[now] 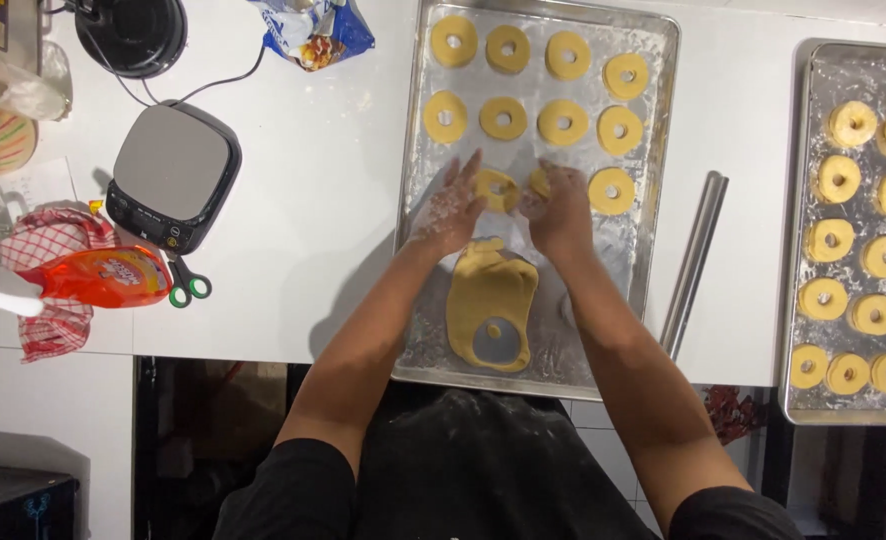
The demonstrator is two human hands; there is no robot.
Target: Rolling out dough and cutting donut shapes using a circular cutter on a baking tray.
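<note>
Two floury hands work over the near baking tray [663, 60] on the white table [303, 250]. Left hand [450, 208] pinches a dough ring [496, 188] at its left edge; right hand [561, 212] is closed on a 2nd ring [540, 181], mostly hidden under the fingers. Both rings sit just beyond the fingertips, 3rd row, w/ a finished ring [612, 190] right beside. Leftover dough sheet [491, 305], long axis running toward the body, lies between the forearms, nearer than the hands. Metal rolling pin [695, 262] right of tray; 2nd tray [798, 200] further right.
</note>
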